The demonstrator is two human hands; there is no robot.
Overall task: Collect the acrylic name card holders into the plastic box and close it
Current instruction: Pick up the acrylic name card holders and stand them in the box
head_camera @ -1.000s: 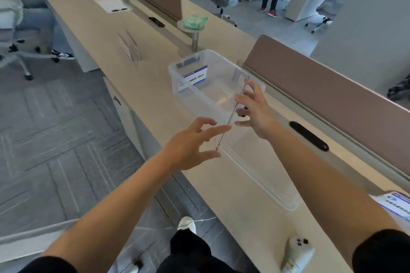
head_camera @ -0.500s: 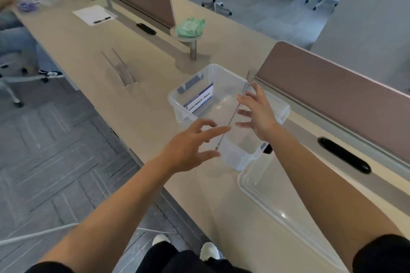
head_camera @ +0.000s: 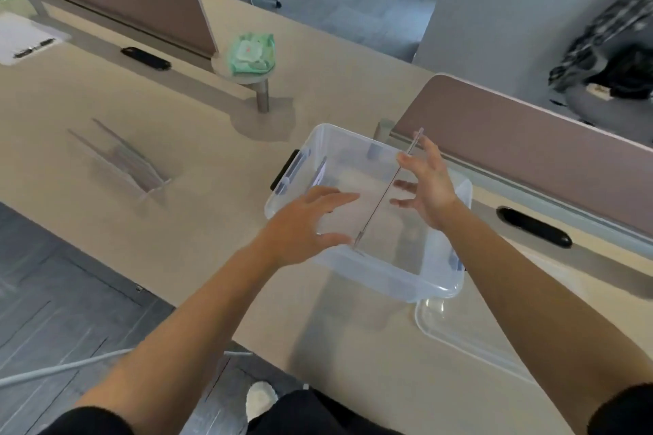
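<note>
A clear acrylic name card holder [head_camera: 387, 189] shows edge-on as a thin line, held between my two hands just above the open plastic box [head_camera: 438, 288]. My left hand [head_camera: 300, 226] grips its near end, thumb tip by the lower corner and fingers spread. At the far end my right hand [head_camera: 429, 184] grips it, thumb on the top edge. The box interior looks empty. Several more clear holders [head_camera: 120, 159] stand together on the desk to the left. The transparent lid [head_camera: 459, 332] lies flat at the box's near right corner.
A green pack of wipes [head_camera: 251, 54] sits on a round post stand behind the box. Brown divider screens [head_camera: 523, 148] run along the desk's back. A black cable slot [head_camera: 533, 227] lies to the right, and paper with a pen [head_camera: 24, 42] at far left.
Both hands have kept hold of the holder and brought it over the box opening. The view has swung down and right, so the box now lies directly under the hands.
</note>
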